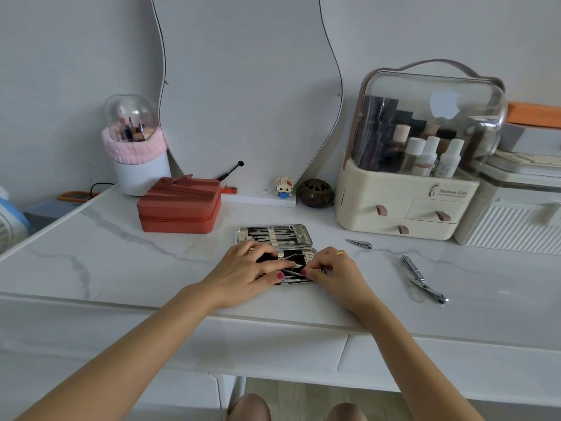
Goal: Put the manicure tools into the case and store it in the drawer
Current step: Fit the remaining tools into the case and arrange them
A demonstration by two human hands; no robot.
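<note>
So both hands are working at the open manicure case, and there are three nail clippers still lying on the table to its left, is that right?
Not quite. The head view shows the three nail clippers lying to the right of the open manicure case, not its left. Both the left hand and right hand are working at it.

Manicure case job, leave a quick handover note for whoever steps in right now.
Left hand: rests on the open manicure case, steadying its near half.
Right hand: fingers pinch a thin metal tool, seating it in the near half.
Done: the far half holds a row of tools under its straps.
Left: small nail clipper and two larger clippers lie loose on the desk, right of the case. Then close the case and put it in the drawer.
</note>
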